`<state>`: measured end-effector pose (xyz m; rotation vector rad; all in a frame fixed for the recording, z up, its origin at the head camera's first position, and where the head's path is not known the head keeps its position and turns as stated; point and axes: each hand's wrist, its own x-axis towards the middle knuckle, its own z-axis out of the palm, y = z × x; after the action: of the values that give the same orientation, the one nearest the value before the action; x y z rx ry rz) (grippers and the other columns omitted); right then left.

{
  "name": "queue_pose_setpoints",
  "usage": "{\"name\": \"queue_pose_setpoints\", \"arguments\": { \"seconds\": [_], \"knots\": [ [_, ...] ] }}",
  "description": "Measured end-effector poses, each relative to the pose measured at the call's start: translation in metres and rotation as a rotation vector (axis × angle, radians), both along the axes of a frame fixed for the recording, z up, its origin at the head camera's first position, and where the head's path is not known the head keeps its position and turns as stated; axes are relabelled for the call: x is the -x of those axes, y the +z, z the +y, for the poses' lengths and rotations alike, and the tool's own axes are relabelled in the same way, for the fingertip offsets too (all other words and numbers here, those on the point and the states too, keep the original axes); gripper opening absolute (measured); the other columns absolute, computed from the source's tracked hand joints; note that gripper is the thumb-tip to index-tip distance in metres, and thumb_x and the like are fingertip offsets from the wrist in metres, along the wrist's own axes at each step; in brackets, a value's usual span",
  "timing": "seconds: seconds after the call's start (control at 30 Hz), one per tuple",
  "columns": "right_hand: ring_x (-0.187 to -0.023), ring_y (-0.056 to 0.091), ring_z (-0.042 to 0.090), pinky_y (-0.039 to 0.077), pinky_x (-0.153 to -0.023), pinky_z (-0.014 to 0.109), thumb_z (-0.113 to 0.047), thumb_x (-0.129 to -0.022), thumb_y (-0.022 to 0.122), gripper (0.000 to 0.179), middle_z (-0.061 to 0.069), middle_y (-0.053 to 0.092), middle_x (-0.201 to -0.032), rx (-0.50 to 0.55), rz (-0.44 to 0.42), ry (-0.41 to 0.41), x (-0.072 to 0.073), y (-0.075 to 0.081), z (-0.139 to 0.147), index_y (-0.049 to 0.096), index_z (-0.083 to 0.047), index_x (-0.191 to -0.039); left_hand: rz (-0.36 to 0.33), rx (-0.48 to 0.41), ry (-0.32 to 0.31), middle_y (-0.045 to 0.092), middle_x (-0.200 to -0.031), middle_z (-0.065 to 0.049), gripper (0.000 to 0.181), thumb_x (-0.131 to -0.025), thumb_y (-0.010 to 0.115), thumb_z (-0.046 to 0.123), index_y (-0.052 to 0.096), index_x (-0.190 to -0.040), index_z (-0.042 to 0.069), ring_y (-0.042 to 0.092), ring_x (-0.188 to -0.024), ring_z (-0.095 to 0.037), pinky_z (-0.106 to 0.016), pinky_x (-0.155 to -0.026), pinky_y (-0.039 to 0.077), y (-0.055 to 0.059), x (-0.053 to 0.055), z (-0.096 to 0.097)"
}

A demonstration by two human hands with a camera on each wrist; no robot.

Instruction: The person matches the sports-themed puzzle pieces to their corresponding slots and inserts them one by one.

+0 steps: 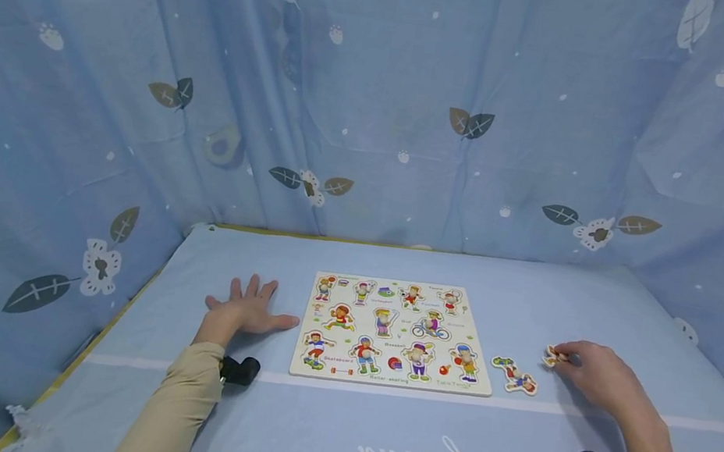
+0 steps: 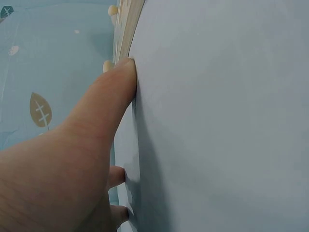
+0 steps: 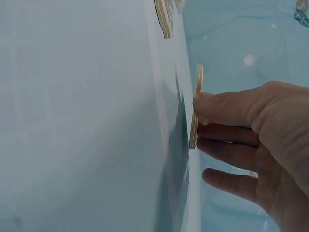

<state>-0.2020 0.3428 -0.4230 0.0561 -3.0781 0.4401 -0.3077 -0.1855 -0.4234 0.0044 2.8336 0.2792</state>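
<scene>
My left hand (image 1: 247, 308) lies on the tabletop with fingers spread, just left of a wooden peg puzzle board (image 1: 301, 343). In the left wrist view its thumb (image 2: 118, 79) reaches the edge of the board (image 2: 129, 26). On the right, my right hand (image 1: 597, 374) pinches a small wooden puzzle piece (image 1: 551, 356) between thumb and fingers. Seen edge-on in the right wrist view, that piece (image 3: 199, 79) is held just off the table. Another loose puzzle piece (image 1: 514, 377), showing a figure and a skateboard-like shape, lies between board and right hand.
Several sports-figure pieces with round knobs sit in the board, such as a cyclist (image 1: 432, 326). A pale blue cloth (image 1: 316, 424) with a white stripe covers the table. Behind it hangs a leaf-patterned blue curtain (image 1: 394, 65).
</scene>
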Motion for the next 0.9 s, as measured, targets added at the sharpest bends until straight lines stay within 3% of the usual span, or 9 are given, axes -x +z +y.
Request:
{"name": "queue_pose_setpoints", "arguments": {
  "seconds": [0.47, 0.6, 0.9],
  "knots": [
    [-0.113, 0.055, 0.053, 0.045, -0.090, 0.065, -0.012, -0.089, 0.071, 0.036, 0.030, 0.065, -0.117, -0.013, 0.009, 0.020, 0.002, 0.005, -0.007, 0.066, 0.008, -0.118, 0.013, -0.003, 0.000, 0.001, -0.163, -0.026, 0.107, -0.083, 0.056, 0.075, 0.017, -0.159, 0.012, -0.004, -0.147, -0.053, -0.081, -0.105, 0.006, -0.004, 0.002, -0.002],
    [-0.111, 0.057, 0.052, 0.046, -0.089, 0.064, -0.010, -0.089, 0.070, 0.034, 0.029, 0.066, -0.115, -0.017, 0.037, 0.072, 0.004, 0.008, -0.011, 0.067, 0.008, -0.118, 0.009, -0.005, 0.002, 0.000, -0.164, -0.024, 0.105, -0.083, 0.056, 0.074, 0.017, -0.159, 0.013, -0.005, -0.148, -0.051, -0.081, -0.105, 0.005, -0.002, 0.000, -0.001],
    [-0.107, 0.062, 0.044, 0.049, -0.089, 0.061, -0.010, -0.090, 0.069, 0.031, 0.025, 0.069, -0.114, -0.001, 0.055, 0.147, 0.032, 0.027, -0.047, 0.068, 0.005, -0.117, 0.003, -0.007, 0.004, 0.002, -0.164, -0.024, 0.105, -0.083, 0.056, 0.074, 0.018, -0.159, 0.013, -0.004, -0.148, -0.052, -0.081, -0.105, 0.005, 0.002, -0.002, 0.000]
  ]
}}
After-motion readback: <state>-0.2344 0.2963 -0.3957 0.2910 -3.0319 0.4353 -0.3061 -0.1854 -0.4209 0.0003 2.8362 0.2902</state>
